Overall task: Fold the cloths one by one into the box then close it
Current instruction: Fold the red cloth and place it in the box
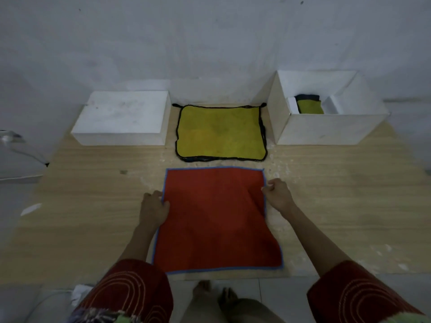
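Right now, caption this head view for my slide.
Both hands pinch the red cloth's side edges; yellow cloth waits, open box right.

A pale, whitish wall (210, 38) is filling the upper half of the view, showing faint smudges and a few dark specks. A light wood-grain counter (93, 194) is butting against its base, its surface carrying white flecks and scuffs near the middle and right. Pale floor tiles (275, 287) are showing below the counter's near edge. A thin dark cable (28, 153) is running along the left side. Lighting is dim and even, casting soft shadows.
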